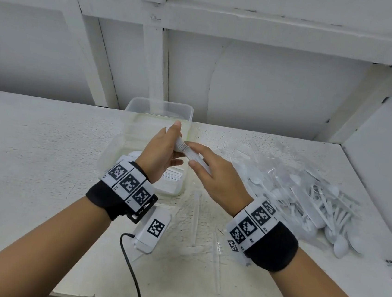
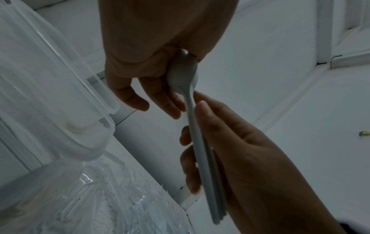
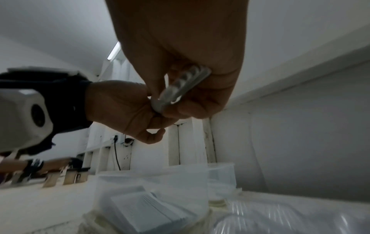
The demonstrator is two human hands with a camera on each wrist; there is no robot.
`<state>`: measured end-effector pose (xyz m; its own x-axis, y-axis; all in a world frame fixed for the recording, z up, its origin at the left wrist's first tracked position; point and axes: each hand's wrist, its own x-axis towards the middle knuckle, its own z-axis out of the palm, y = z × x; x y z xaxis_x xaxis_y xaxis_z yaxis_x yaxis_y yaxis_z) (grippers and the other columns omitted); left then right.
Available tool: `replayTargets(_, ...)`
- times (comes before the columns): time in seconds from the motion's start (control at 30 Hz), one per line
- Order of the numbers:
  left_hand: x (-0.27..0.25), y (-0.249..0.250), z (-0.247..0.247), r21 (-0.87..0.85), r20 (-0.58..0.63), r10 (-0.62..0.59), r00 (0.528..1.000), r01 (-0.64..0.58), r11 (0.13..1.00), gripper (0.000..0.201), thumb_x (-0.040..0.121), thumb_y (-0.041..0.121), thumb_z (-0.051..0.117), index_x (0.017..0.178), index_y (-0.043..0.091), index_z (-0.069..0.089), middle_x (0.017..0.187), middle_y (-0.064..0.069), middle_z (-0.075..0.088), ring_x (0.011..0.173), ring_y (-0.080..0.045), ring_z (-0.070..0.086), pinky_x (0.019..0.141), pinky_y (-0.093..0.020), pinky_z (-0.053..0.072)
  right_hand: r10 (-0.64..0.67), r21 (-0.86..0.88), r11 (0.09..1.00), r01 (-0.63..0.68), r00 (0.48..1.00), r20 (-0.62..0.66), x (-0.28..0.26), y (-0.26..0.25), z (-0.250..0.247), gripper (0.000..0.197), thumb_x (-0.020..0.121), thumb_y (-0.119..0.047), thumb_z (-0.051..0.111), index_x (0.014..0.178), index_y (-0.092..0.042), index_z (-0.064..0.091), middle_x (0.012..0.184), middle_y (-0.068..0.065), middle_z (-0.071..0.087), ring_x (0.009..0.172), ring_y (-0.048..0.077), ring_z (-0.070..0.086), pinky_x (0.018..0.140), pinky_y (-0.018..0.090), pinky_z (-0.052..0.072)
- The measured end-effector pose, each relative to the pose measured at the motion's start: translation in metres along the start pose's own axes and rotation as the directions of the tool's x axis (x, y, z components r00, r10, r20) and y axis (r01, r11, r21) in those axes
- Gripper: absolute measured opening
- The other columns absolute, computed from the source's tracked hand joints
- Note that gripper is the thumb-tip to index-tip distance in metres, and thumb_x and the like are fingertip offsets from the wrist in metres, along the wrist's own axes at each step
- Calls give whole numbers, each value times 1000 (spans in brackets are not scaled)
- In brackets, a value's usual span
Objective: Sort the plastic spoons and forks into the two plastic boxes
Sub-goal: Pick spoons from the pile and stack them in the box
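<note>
A stack of white plastic spoons (image 1: 185,149) is held in the air between both hands, over the near clear plastic box (image 1: 178,190). My left hand (image 1: 165,150) grips the bowl end (image 2: 180,74). My right hand (image 1: 212,171) wraps its fingers and thumb round the handles (image 2: 202,142). In the right wrist view the nested handle ends (image 3: 180,86) show between my right hand (image 3: 186,52) and my left hand (image 3: 124,107). The near box (image 3: 112,178) holds a neat stack of white cutlery (image 3: 152,207). A second clear box (image 1: 160,107) stands just behind it; I cannot tell what is in it.
A large loose pile of white spoons and forks (image 1: 310,199) with clear wrappers lies on the table at right. More empty clear wrappers (image 1: 206,224) lie in front of me. A black cable (image 1: 129,262) runs off the front edge. White walls close in behind and at right.
</note>
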<state>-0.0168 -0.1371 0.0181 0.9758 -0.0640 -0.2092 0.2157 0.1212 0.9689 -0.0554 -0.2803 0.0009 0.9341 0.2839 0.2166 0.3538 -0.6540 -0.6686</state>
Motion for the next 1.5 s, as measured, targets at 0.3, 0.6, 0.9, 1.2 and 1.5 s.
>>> replayTargets(0.3, 16, 0, -21, 53, -71, -34, 997, 38, 998, 50, 95, 56, 30, 107, 9, 46, 100, -14, 66, 86, -21, 65, 80, -34, 49, -56, -259, 963, 71, 996, 67, 25, -19, 9, 42, 99, -28, 40, 140, -24, 34, 108, 5, 56, 87, 25, 58, 71, 32, 47)
replayTargets(0.6, 33, 34, -70, 479, 5, -162, 987, 140, 867, 64, 92, 64, 13, 96, 19, 58, 96, -4, 70, 88, -19, 62, 82, -35, 44, -45, -212, 976, 55, 998, 55, 64, -10, 8, 37, 98, -18, 42, 134, -19, 44, 106, 9, 58, 90, 27, 56, 78, 37, 47)
replayTargets(0.9, 76, 19, -103, 982, 71, -350, 934, -128, -140, 32, 99, 20, 33, 110, 4, 58, 115, -10, 60, 91, -24, 51, 85, -29, 40, 53, -327, 944, 41, 960, 275, 99, 9, 25, 36, 98, -22, 40, 134, -20, 44, 112, 9, 60, 97, 27, 57, 78, 35, 45)
replayTargets(1.2, 95, 2, -102, 899, 151, -443, 884, -309, -312, 37, 100, 18, 33, 131, 12, 53, 132, -6, 54, 120, -25, 50, 100, -32, 41, 81, -327, 945, 25, 948, 308, 106, 16, 37, 37, 98, -21, 42, 135, -19, 44, 111, 10, 61, 97, 27, 57, 78, 36, 46)
replayTargets(1.5, 96, -4, -107, 896, 209, -430, 878, -348, -277, 31, 97, 22, 42, 124, 14, 55, 127, -5, 56, 116, -22, 51, 93, -27, 39, 90, -303, 953, 11, 944, 319, 107, 19, 41, 36, 98, -20, 43, 134, -19, 45, 112, 10, 61, 98, 27, 57, 80, 35, 47)
